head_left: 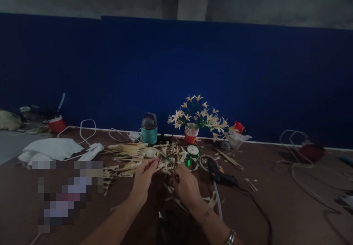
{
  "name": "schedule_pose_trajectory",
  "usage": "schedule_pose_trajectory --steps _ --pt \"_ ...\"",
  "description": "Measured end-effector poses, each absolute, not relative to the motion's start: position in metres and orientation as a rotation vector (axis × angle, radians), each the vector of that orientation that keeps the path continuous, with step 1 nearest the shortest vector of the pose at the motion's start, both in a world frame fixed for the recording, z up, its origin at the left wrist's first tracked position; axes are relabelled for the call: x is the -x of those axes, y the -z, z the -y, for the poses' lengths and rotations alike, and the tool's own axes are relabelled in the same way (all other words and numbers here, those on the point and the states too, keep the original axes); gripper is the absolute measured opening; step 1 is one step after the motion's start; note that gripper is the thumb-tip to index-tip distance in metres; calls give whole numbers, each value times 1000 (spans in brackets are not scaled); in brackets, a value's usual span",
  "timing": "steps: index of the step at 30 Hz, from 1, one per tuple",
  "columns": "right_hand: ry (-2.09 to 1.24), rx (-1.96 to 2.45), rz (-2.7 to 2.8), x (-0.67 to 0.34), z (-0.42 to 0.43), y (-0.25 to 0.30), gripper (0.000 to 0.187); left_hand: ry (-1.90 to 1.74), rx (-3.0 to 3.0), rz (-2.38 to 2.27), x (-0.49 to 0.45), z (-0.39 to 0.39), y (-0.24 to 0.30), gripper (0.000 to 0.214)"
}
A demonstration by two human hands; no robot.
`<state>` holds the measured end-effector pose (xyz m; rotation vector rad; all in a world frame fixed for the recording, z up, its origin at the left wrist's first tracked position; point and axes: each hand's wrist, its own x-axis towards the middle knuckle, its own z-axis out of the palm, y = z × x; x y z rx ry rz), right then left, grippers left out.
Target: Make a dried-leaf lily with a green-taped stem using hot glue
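Note:
My left hand (143, 177) reaches into a heap of pale dried leaf strips (138, 156) on the brown table (275, 208), its fingertips pinched on a strip at the heap's near edge. My right hand (186, 186) is curled beside it, fingers closed on something small and dark that I cannot make out. A roll of green ribbon (192, 153) lies just beyond my right hand. Behind it a red paper cup (191, 133) holds a bunch of cream handmade flowers (200, 117).
A black glue gun (217, 174) with its cable lies right of my right hand. A teal jar (149, 128) stands at the back. White cloth (52, 148) lies at left, a red cup (56, 123) far left, white cables (298, 171) at right. A blue wall runs behind.

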<state>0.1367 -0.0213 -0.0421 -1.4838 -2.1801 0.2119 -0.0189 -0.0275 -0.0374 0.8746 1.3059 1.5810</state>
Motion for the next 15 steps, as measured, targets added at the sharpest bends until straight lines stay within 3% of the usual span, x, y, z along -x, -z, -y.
schedule_pose_trajectory --steps 15 --pt "-437 1261 2150 -132 -3 49 14 -1684 -847 -1291 24 21 43 27"
